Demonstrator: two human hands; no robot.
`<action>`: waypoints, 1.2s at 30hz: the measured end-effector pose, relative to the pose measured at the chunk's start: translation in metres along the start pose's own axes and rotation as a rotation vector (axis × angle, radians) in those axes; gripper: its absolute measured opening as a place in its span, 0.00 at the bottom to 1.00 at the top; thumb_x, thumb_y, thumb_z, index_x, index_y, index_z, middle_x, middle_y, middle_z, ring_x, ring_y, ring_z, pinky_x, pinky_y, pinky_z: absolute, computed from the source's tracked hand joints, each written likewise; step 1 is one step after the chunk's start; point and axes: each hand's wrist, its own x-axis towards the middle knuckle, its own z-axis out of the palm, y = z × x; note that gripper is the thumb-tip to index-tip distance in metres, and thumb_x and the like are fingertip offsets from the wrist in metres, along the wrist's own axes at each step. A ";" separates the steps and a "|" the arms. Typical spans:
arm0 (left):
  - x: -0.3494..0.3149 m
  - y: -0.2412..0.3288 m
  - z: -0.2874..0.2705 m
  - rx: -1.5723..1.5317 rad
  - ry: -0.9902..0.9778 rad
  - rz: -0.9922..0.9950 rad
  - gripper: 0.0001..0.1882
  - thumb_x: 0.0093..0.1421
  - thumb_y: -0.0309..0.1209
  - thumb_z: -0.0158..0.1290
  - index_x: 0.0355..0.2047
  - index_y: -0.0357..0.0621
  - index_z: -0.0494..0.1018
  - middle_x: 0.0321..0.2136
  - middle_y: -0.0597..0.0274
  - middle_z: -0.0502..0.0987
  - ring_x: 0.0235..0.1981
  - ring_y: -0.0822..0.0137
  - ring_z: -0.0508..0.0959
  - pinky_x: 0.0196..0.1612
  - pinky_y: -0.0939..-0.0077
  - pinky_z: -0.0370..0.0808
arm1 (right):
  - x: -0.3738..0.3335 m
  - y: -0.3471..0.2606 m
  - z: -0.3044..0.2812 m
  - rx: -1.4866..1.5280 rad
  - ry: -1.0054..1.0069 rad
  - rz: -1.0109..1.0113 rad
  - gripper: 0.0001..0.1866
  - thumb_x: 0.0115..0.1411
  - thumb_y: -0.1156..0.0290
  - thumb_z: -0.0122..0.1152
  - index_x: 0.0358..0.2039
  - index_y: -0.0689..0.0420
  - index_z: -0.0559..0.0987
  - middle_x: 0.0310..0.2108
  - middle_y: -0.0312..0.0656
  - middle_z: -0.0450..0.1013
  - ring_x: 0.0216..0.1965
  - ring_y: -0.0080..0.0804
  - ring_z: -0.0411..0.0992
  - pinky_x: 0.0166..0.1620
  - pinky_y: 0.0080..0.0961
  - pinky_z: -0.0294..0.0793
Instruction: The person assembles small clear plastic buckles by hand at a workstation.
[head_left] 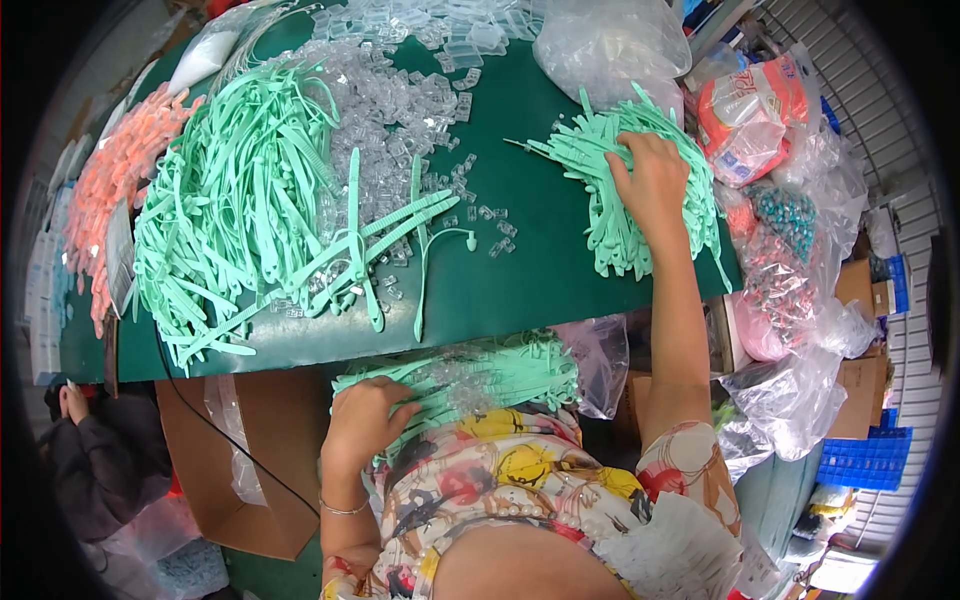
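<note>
A worker in a floral blouse [510,465] sits at the near edge of a green tabletop [520,285], right arm stretched across its right end. The right hand [655,175] lies palm down, fingers bent, on a loose pile of mint-green notched straps [610,225] on that end of the tabletop; whether it grasps any of them cannot be told from this angle. The left hand [368,415], a bracelet [345,510] at its wrist, is below the tabletop's near edge, fingers curled at the left end of a second bundle of mint-green straps [530,370] across the worker's lap; its grip, too, cannot be made out. A larger heap of mint-green straps [230,190] covers the tabletop's left half, with clear plastic clips [385,95] scattered beside it toward the tabletop's middle and far side. Peach-orange strips [115,190] lie along the tabletop's left end. A clear plastic bag [610,40] sits at its far right, an open cardboard box [190,430] stands below its near edge, and a co-worker's hand [73,402] shows beyond its near left corner.
</note>
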 end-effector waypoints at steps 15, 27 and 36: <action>0.089 0.027 -0.062 -0.015 0.610 0.072 0.11 0.47 0.37 0.56 0.23 0.41 0.73 0.20 0.55 0.73 0.22 0.55 0.74 0.23 0.65 0.69 | 0.053 0.065 -0.029 0.956 0.027 0.331 0.05 0.58 0.72 0.49 0.33 0.59 0.70 0.24 0.36 0.69 0.22 0.21 0.66 0.25 0.15 0.64; 0.131 0.028 -0.038 -0.035 0.535 0.027 0.10 0.47 0.33 0.54 0.19 0.38 0.72 0.13 0.56 0.71 0.17 0.61 0.72 0.21 0.68 0.67 | 0.077 0.026 -0.115 1.266 0.164 0.397 0.13 0.60 0.68 0.48 0.40 0.65 0.68 0.17 0.29 0.57 0.16 0.14 0.52 0.19 0.12 0.48; 0.150 0.028 -0.100 -1.116 0.418 0.119 0.07 0.55 0.32 0.50 0.26 0.41 0.69 0.15 0.75 0.63 0.17 0.83 0.58 0.21 0.89 0.54 | 0.023 -0.042 -0.083 1.729 -0.369 0.517 0.12 0.58 0.62 0.50 0.27 0.59 0.67 0.13 0.28 0.51 0.12 0.16 0.48 0.15 0.15 0.45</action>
